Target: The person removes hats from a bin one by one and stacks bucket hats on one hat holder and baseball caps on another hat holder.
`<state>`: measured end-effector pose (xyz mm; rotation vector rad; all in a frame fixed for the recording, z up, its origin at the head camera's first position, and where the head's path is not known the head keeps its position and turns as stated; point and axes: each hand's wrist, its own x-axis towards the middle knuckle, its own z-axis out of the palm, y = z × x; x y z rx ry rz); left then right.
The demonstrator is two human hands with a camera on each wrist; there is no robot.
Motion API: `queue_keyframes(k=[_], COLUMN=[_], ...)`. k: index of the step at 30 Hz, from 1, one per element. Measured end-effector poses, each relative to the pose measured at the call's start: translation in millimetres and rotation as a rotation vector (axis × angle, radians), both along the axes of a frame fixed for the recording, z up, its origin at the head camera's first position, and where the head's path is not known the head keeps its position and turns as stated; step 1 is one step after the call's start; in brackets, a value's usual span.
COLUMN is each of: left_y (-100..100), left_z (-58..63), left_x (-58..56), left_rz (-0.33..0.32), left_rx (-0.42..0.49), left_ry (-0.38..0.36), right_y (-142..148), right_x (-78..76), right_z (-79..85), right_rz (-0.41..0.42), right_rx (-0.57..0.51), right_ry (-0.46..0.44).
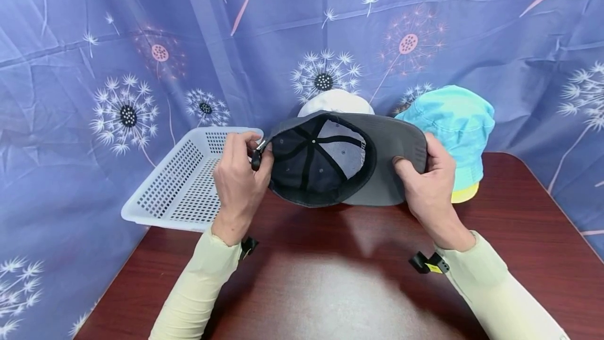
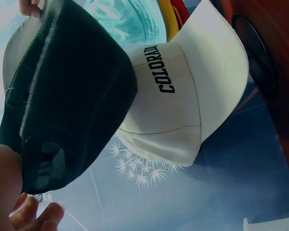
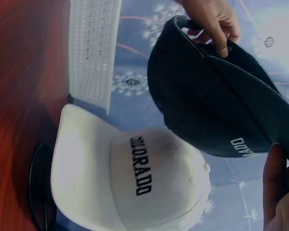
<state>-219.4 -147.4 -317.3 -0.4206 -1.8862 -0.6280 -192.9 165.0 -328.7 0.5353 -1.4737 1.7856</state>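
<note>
A dark grey baseball cap [image 1: 302, 172] is held in the air between both hands, its hollow inside facing the head camera. My left hand [image 1: 241, 174] pinches the cap's back strap. On the other side, my right hand [image 1: 430, 185] grips the brim, thumb on the underside. White lettering shows on the cap's front in the right wrist view. Behind it stands a white cap [image 3: 159, 178] with dark "COLORADO" lettering, mostly hidden from the head camera. A turquoise bucket hat [image 1: 455, 125] is just beyond my right hand, with a yellow edge beneath it.
A white perforated plastic basket [image 1: 176, 219] stands at the left, close to my left hand. The dark red wooden table [image 1: 330, 287] runs up to a blue dandelion-print cloth [image 1: 264, 30]. A black round base [image 3: 41, 187] stands below the white cap.
</note>
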Motion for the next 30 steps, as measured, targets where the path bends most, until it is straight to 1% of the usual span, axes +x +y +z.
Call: queue_keyframes(k=[2,3,6,10,11,12,13,15,17,18,20,21,22,24,28,30], left_y=[1.2,2.0,6.0,14.6,17.1,19.7,22.2,26.2,28.7,29.2,28.9,28.3,27.5,25.4,20.2,16.7], left_z=[0.4,0.7,2.2,5.0,5.3,5.7,5.6,5.0,4.4,4.4,4.8,5.6,6.6,9.4,16.1,19.4], left_x=[2.0,3.0,6.9,14.7,17.2,20.3,23.2,29.2,35.2,38.0,42.9,45.4,47.5,51.2,55.1,55.2], left_rz=[-0.004,-0.009,-0.031,-0.089,-0.093,-0.084,-0.07,-0.023,0.036,0.056,0.049,0.028,-0.009,-0.126,-0.417,-0.546], left_rx=[0.004,0.007,-0.025,-0.136,-0.168,-0.198,-0.223,-0.246,-0.241,-0.226,-0.17,-0.137,-0.098,-0.007,0.226,0.346], left_ry=[0.02,0.042,0.146,0.322,0.349,0.358,0.351,0.295,0.198,0.146,0.051,0.004,-0.05,-0.181,-0.48,-0.598], right_y=[-0.5,-0.8,-1.9,-3.7,-4.2,-4.8,-5.4,-6.7,-8.3,-9.5,-12.0,-13.7,-15.7,-20.0,-30.3,-36.1], right_x=[2.0,3.2,6.9,10.5,11.2,11.8,12.6,15.0,18.0,19.6,22.9,24.2,25.3,27.8,33.8,37.8], right_z=[1.5,2.4,5.8,10.0,10.6,11.1,11.2,10.6,9.4,8.8,7.5,7.1,6.8,7.4,11.5,14.3], right_rz=[0.023,0.035,0.049,0.088,0.097,0.104,0.103,0.065,0.001,-0.035,-0.11,-0.139,-0.157,-0.192,-0.248,-0.266], right_rx=[-0.013,-0.018,-0.029,-0.077,-0.087,-0.091,-0.088,-0.04,0.034,0.074,0.15,0.18,0.199,0.235,0.274,0.277], right_ry=[0.004,0.005,-0.011,-0.049,-0.057,-0.059,-0.06,-0.057,-0.052,-0.046,-0.028,-0.016,0.001,0.046,0.168,0.242])
